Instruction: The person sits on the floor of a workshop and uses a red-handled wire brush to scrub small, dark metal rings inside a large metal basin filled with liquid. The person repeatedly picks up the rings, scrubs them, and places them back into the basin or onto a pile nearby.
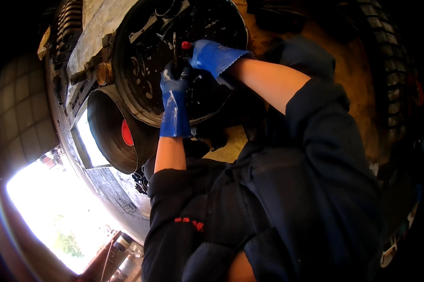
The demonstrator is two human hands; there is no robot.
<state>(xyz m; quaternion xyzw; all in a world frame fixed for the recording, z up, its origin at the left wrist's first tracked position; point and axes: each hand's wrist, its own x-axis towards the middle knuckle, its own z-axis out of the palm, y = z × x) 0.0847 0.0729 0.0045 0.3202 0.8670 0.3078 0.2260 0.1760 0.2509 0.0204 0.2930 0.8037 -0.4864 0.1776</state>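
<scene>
Both my hands, in blue rubber gloves, are over a wide round black tub [130,104] with dark, wet-looking contents. My left hand [174,84] is closed around the lower end of a dark, slender part [175,47] that points away from me. Just right of it, my right hand [211,55] is closed, with a small red end of a tool [187,45] showing at its fingertips. The rest of that tool is hidden by the glove and the shadow. Several dark metal pieces [143,29] lie in the tub beyond my left hand.
Left of the tub lies an open dark drum [106,131] with a red disc inside. A brownish cylindrical part [104,74] sits on the bench beside the tub. At far right stands a large treaded tyre [391,70]. Bright daylight enters at lower left.
</scene>
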